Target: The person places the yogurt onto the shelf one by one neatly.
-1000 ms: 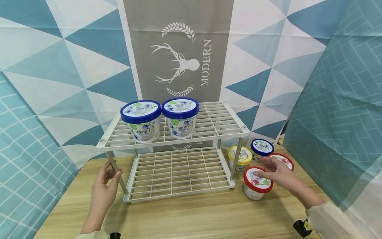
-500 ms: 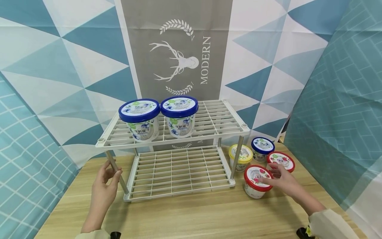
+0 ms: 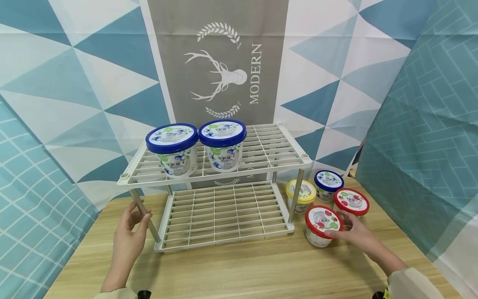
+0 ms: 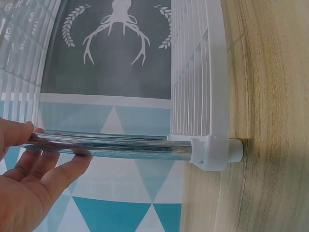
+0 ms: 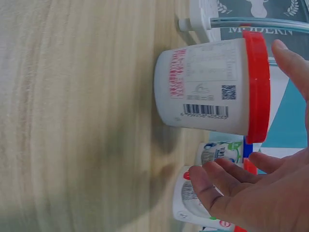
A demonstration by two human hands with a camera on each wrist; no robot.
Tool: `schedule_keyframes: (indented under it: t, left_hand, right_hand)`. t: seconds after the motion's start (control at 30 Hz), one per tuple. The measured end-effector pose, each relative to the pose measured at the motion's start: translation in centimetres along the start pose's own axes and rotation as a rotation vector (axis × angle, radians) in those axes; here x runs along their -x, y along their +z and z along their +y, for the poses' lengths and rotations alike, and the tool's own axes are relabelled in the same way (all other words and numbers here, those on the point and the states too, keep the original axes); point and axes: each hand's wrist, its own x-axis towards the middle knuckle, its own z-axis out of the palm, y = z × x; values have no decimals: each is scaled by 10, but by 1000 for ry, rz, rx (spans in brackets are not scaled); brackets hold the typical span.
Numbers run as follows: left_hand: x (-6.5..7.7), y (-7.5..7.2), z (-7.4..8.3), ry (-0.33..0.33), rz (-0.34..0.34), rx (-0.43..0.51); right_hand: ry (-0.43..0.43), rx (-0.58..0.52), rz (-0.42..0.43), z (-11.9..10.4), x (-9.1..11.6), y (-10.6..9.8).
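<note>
My left hand (image 3: 128, 238) holds the front left metal post (image 3: 148, 224) of a white two-tier rack (image 3: 261, 169), its thumb and fingers on either side. The left wrist view shows these fingers (image 4: 67, 171) against the shiny post (image 4: 116, 146). At the right, my right hand (image 3: 356, 234) is around the near red-lidded tub (image 3: 317, 238), which stands upright on the table. In the right wrist view, the thumb (image 5: 289, 58) is beside the red lid (image 5: 258, 87), and the spread fingers (image 5: 219, 181) lie below the tub's wall, with a gap.
Two blue-lidded tubs (image 3: 177, 164) (image 3: 225, 158) stand on the rack's upper tier, at its left. Behind the near red-lidded tub are a yellow-lidded tub (image 3: 301, 191), a smaller blue-lidded one (image 3: 328, 180) and another red-lidded one (image 3: 351, 201). Patterned cloth hangs behind the wooden table (image 3: 231, 274).
My right hand has lowered from above the red lids to the side of the near red-lidded tub. The left hand keeps its hold on the post. The head view has shifted slightly.
</note>
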Motion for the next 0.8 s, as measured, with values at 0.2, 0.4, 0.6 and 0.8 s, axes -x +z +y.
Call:
schedule_keyframes:
  t: [0.2,0.4,0.6,0.8]
  left_hand:
    - [0,1,0,-2,8,11]
    - [0,1,-2,3,6,14]
    - [0,1,-2,8,13,22]
    - [0,1,-2,18,7,27]
  right_hand:
    - [0,-15,-18,5,1,3]
    - [-3,-39,-23,10,0,8]
    - [-5,-26,-21,16,-4,16]
    - [-32,-49,-10,21,-9,26]
